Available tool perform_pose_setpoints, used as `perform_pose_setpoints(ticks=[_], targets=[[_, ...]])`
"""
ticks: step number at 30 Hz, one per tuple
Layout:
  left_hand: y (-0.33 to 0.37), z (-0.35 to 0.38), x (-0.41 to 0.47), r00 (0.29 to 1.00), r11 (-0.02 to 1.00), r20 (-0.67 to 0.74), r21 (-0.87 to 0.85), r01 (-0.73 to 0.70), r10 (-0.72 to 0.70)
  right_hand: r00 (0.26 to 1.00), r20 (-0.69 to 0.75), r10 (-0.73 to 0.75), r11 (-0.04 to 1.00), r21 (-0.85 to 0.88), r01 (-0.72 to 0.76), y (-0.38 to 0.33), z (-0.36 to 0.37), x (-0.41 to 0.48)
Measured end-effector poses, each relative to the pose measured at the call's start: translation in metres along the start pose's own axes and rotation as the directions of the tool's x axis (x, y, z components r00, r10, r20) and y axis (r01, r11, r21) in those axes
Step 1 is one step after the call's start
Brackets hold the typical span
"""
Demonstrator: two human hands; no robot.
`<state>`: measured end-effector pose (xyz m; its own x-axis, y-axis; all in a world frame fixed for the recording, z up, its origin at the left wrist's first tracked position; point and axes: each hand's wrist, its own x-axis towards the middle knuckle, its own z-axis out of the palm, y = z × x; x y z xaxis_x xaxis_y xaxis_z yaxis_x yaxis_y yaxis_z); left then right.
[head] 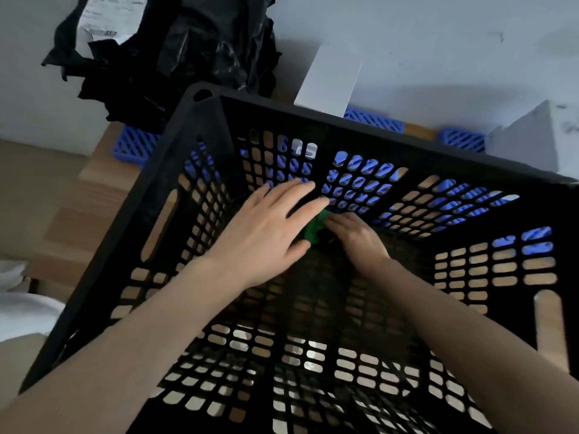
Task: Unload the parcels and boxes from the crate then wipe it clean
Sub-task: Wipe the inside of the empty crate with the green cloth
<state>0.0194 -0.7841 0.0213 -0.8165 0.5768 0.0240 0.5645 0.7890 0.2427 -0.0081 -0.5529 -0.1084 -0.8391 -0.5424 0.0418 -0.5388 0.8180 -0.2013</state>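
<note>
Bag (175,51) at 11 o'clock, outside the crate (344,128). Crate sits centre on the table (94,195), no parcels inside. Left hand (266,233) is inside the crate, flat, fingers straight and spread, holding nothing. Green cloth (315,230) is bunched on the crate floor at centre, just right of the left thumb. Right hand (357,238) has bent fingers gripping the cloth. White box (332,79) at 1 o'clock, behind the crate.

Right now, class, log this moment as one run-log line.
step: wipe | crate: no parcels inside | right hand: on cloth | left hand: open, beside cloth
</note>
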Motion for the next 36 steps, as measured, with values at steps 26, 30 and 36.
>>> perform_pose_setpoints(ticks=[26, 30, 36], targets=[[-0.017, 0.027, 0.008, 0.996, 0.995, 0.086, -0.092, 0.038, -0.03, 0.992, -0.013, 0.129, 0.991, 0.018, -0.129, -0.021, 0.006, -0.02], [-0.017, 0.029, 0.007, 0.994, 0.995, 0.113, -0.093, 0.021, -0.01, 0.982, 0.054, -0.18, 0.977, 0.126, 0.172, -0.072, 0.019, -0.082], [-0.021, 0.037, 0.004, 0.992, 0.994, 0.122, -0.103, 0.03, -0.017, 0.799, 0.223, -0.558, 0.827, 0.221, 0.516, -0.083, 0.022, -0.117]])
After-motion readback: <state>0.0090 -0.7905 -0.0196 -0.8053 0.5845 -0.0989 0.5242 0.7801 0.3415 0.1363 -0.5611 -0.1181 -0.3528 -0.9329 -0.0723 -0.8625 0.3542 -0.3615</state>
